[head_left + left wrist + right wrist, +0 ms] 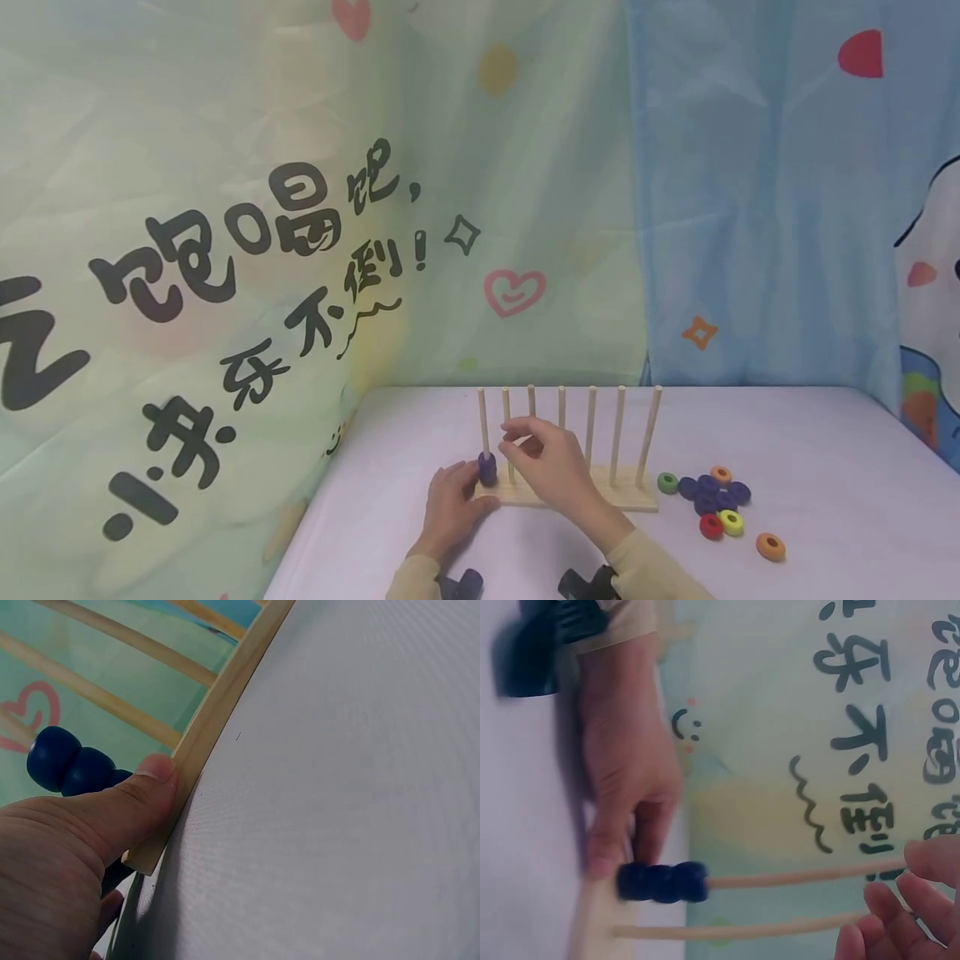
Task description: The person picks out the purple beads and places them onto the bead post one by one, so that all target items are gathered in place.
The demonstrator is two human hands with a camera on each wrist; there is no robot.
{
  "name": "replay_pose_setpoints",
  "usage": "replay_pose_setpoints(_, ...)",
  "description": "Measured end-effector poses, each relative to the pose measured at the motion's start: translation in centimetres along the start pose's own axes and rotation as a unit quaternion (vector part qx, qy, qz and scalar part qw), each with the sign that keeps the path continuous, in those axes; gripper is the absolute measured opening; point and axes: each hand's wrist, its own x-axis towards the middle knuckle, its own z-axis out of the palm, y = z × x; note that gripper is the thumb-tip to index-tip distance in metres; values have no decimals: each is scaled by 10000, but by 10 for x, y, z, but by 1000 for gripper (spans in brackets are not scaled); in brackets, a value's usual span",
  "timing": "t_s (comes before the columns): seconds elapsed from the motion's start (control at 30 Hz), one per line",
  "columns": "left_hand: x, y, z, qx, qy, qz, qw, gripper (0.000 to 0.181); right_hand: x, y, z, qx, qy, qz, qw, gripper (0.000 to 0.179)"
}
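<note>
A wooden peg rack point(637, 498) stands on the table with a row of several upright pegs. Dark blue ring beads point(487, 469) are stacked at the bottom of its leftmost peg. My left hand point(448, 508) grips the left end of the rack's base, the thumb point(154, 769) along the front edge and the other fingers behind. Beside the upper part of the left pegs is my right hand point(555, 467), thumb and forefinger apart with no bead between them. In the right wrist view its fingers point(922, 877) are bent loosely near the peg tops.
To the right of the rack lie several loose blue beads point(707, 502), with a green bead point(667, 482), a red bead point(711, 527), a yellow bead point(731, 522) and two orange ones. One orange bead point(770, 547) lies nearer. A printed curtain point(525, 208) hangs behind the table.
</note>
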Motion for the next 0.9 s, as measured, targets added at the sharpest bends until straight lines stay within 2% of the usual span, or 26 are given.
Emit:
replay_pose_setpoints(0.27,1,-1,0,46,56,87,9999,60,-17,21,1,-125,7,350,9993,15)
replay_pose_setpoints(0.5,0,1,2,50,45,-59,10000,61,-28,36,2,-181,38,647,9977,15)
replay_pose_setpoints(0.9,1,0,1,59,-24,-71,10000,63,-41,54,1,-223,153,982,9948,14)
